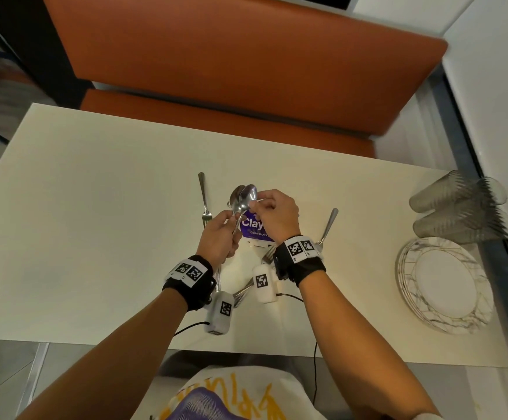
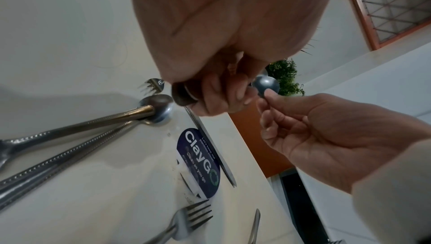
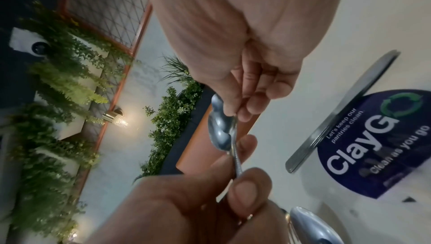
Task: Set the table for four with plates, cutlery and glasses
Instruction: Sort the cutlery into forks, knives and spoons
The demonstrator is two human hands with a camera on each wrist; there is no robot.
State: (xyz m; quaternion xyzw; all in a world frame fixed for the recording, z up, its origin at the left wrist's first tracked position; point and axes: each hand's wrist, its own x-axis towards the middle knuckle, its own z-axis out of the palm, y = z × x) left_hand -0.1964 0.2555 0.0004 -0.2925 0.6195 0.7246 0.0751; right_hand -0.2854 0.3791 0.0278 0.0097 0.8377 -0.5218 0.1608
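Note:
Over the middle of the white table my left hand grips the handles of two steel spoons held close together, bowls up. My right hand pinches the rim of the nearer spoon's bowl between thumb and fingers. In the left wrist view that bowl shows between both hands. A stack of marbled plates sits at the right edge, with clear glasses lying on their sides behind it. How many glasses or plates there are is hard to tell.
Loose cutlery lies around a purple sticker: a fork to the left, another utensil to the right, knives across the sticker, more spoons and a fork nearer me. An orange bench stands beyond the table.

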